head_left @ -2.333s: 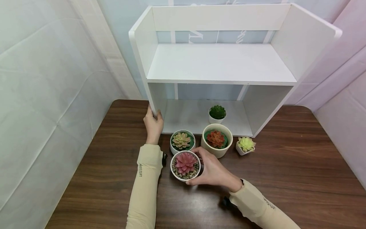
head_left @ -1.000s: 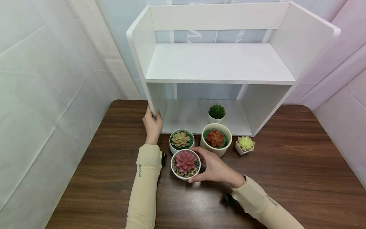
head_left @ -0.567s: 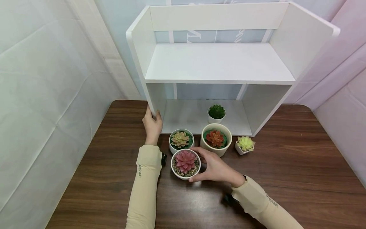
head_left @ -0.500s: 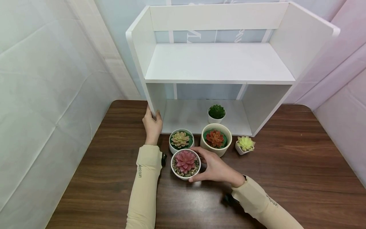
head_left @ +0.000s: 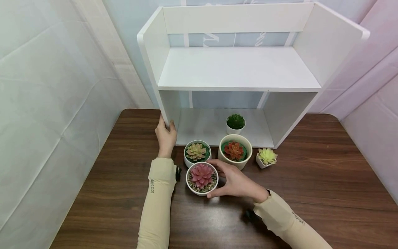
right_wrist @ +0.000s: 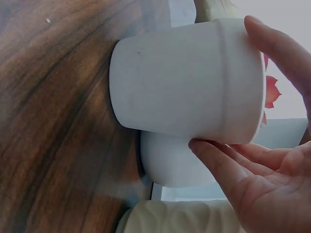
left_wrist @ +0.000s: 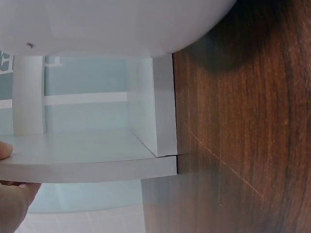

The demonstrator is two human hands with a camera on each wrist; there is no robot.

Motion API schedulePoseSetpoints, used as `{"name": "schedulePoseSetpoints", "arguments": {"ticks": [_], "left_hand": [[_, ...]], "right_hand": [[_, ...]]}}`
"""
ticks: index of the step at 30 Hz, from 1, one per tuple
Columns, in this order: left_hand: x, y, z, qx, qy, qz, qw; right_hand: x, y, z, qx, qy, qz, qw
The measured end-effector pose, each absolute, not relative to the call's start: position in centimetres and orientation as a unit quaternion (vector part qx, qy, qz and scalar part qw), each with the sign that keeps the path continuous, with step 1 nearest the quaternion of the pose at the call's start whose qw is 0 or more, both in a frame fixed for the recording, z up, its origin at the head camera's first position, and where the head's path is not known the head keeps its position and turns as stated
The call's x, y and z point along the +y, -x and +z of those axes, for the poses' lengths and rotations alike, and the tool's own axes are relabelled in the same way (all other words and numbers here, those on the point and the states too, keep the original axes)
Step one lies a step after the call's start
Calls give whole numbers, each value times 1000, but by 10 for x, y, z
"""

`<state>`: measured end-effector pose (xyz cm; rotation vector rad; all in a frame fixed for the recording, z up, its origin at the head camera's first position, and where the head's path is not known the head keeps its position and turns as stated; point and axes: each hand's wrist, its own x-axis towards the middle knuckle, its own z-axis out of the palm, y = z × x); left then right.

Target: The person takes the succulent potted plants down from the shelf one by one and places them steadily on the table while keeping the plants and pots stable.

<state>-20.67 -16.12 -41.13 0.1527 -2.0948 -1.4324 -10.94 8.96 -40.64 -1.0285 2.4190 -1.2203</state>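
My left hand (head_left: 166, 139) grips the lower front edge of the white shelf unit's (head_left: 239, 67) left side panel, thumb inside and fingers outside. In the left wrist view, its fingertips (left_wrist: 6, 150) show at the panel's edge. The white pot with a pink succulent and gravel (head_left: 202, 178) stands upright on the table. My right hand (head_left: 237, 181) spans that pot from the right, thumb on the near rim and fingers at its far side. In the right wrist view, the thumb and fingertips touch the white pot (right_wrist: 180, 82); the palm stays apart from it.
Behind the pink succulent stands a white pot with a pale succulent (head_left: 196, 153). A cream pot with a red succulent (head_left: 235, 152) and a small lime succulent (head_left: 266, 157) stand rightward. A green succulent (head_left: 235, 123) sits on the lower shelf. The table (head_left: 102, 193) is dark wood.
The pink succulent's pot shifted slightly toward the shelf earlier, then stayed put. My right hand has drawn slightly right, its thumb sliding along the rim. The left hand keeps its hold.
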Motion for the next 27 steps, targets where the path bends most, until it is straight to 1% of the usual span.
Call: {"name": "schedulePoseSetpoints", "arguments": {"ticks": [6, 15, 27], "left_hand": [[-161, 206, -410, -786, -55, -539, 297], [-161, 207, -411, -785, -54, -542, 296], [-161, 206, -411, -787, -56, -543, 288]], "right_hand": [[93, 110, -399, 808, 351, -448, 151], [100, 111, -385, 807, 347, -452, 158], [111, 119, -367, 825, 314, -458, 106]]}}
